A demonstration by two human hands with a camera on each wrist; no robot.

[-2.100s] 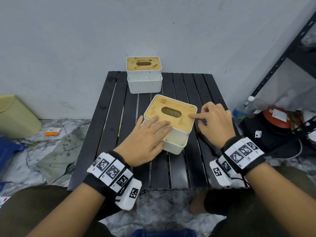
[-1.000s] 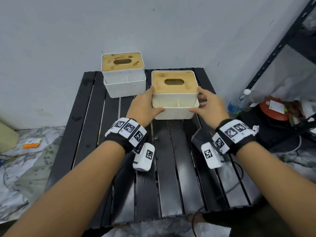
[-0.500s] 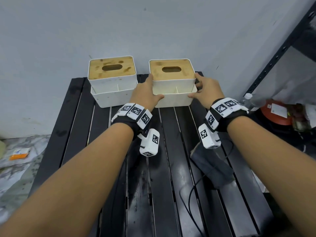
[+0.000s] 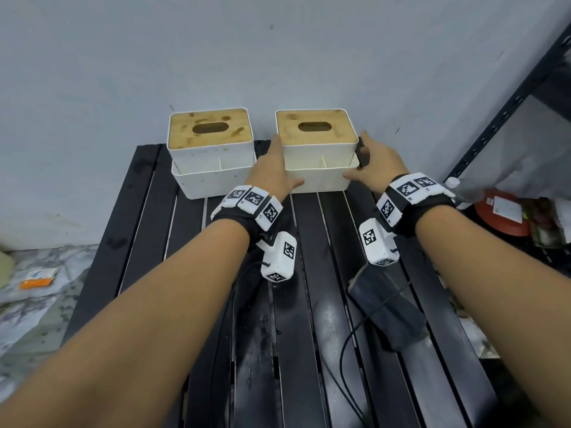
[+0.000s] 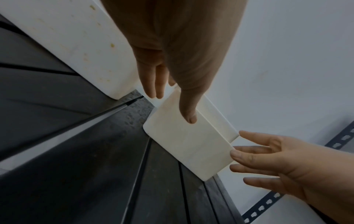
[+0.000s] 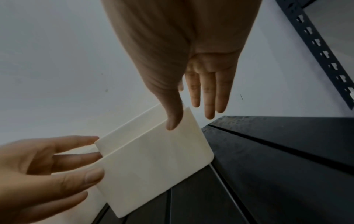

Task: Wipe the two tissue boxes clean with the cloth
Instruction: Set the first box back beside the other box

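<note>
Two white tissue boxes with wooden lids stand side by side at the back of the black slatted table (image 4: pixel 309 304), against the wall. The left box (image 4: pixel 210 156) (image 5: pixel 76 45) has stains on its lid. My hands flank the right box (image 4: pixel 316 149) (image 5: pixel 187 141) (image 6: pixel 153 159). My left hand (image 4: pixel 273 168) (image 5: pixel 172 53) lies along its left side with straight fingers, thumb on the front face. My right hand (image 4: pixel 374 165) (image 6: pixel 182 60) lies along its right side, fingers straight, thumb at the front corner. The dark cloth (image 4: pixel 386 307) lies loose on the table under my right forearm.
A thin black cable (image 4: pixel 349 335) runs over the slats beside the cloth. A dark metal rack (image 4: pixel 509 97) stands at the right, with a water bottle (image 4: pixel 460 189) and a red object (image 4: pixel 500 211) below it. An orange packet (image 4: pixel 35 278) lies on the floor at the left.
Both hands carried the near box back to the wall and set it to the right of the other box. Since half a second ago the box and hands have hardly moved.
</note>
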